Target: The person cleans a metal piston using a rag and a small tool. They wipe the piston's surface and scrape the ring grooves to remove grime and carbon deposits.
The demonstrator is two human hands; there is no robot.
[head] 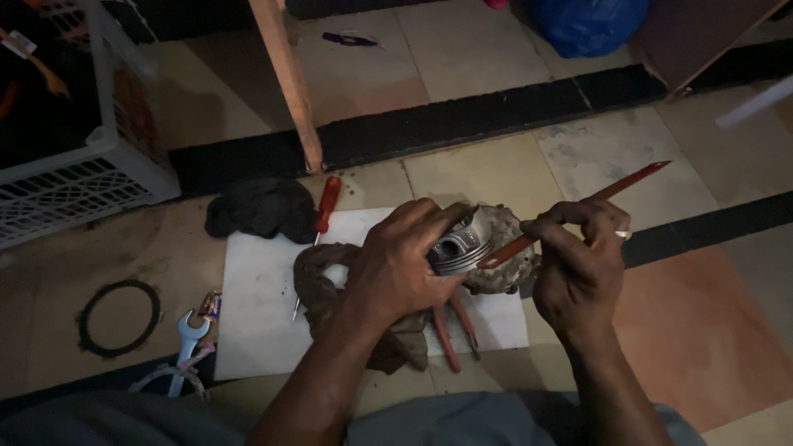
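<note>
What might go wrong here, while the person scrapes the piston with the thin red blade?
1. The red blade in the right hand points toward the left hand fingers gripping the piston; a slip may cut them.
2. The piston is held in the air; if dropped, it may hit the pliers or tile floor.
3. Light is dim.
</note>
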